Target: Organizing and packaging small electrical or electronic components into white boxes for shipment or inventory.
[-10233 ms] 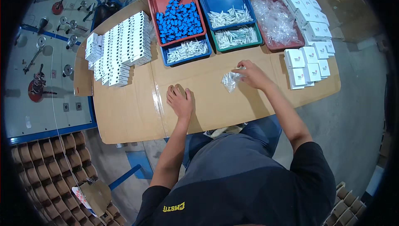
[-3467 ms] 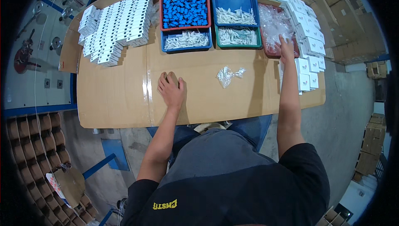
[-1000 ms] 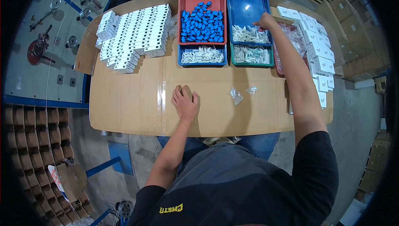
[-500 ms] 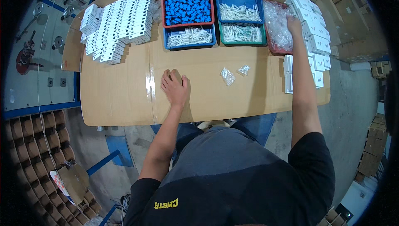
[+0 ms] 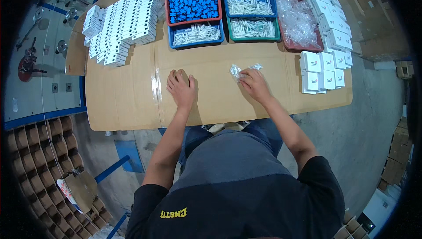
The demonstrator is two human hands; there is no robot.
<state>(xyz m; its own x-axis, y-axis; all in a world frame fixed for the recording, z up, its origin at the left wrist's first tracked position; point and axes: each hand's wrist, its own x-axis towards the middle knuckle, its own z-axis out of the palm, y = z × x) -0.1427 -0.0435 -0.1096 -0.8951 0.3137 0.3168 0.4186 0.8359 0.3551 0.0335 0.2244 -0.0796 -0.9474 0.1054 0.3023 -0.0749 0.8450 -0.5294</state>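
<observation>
My left hand [image 5: 181, 91] rests on the cardboard table top [image 5: 136, 89] left of the middle, its fingers slightly bent and apart, holding nothing. To its right, my right hand [image 5: 256, 86] has its fingertips closed on a small clear plastic bag [image 5: 235, 70] with white pieces inside. The bag's lower end is hidden by the fingers. Just beyond that hand lies a second small clear bag [image 5: 256, 66], partly covered by it.
At the back stand a red tray of blue parts [image 5: 193, 1], a blue tray [image 5: 195, 36] and a green tray [image 5: 252, 29] of white pieces, and a red tray of clear bags [image 5: 299, 21]. White boxes are stacked left [image 5: 127, 23] and right [image 5: 332, 32].
My right hand has come back from the tray of clear bags at the far right to the small bag near the middle. My left hand has stayed almost in place.
</observation>
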